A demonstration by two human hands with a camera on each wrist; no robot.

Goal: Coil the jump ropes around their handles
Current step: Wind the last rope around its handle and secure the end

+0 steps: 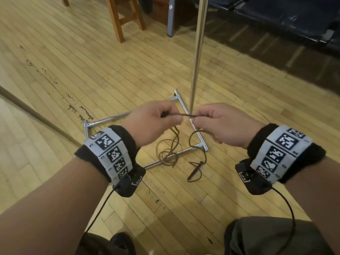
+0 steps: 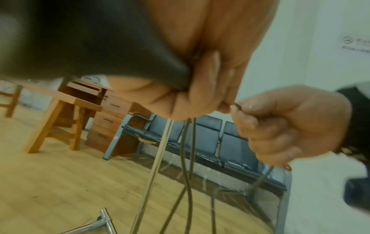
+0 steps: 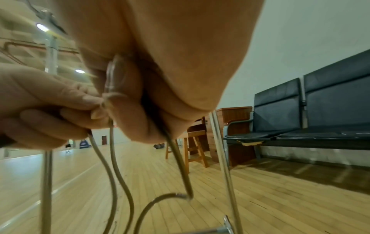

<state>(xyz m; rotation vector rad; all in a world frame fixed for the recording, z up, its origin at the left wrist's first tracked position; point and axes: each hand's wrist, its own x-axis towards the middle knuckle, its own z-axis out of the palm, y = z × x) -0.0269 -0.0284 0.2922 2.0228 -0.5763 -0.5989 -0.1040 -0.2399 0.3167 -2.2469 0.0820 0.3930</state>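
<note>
Both hands, left (image 1: 152,122) and right (image 1: 222,124), pinch the brown rope (image 1: 184,115) stretched between them.

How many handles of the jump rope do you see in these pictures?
1 is plainly visible: a dark handle lying on the wooden floor near the metal stand base. A second may be hidden inside the left hand.

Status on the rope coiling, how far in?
Early. Done: nothing looks coiled yet. In hand: left hand and right hand each pinch a short straight stretch of the brown rope between them. Left: most of it hangs down in loose loops onto the wooden floor by the metal stand base; one handle lies on the floor, unwrapped.
</note>
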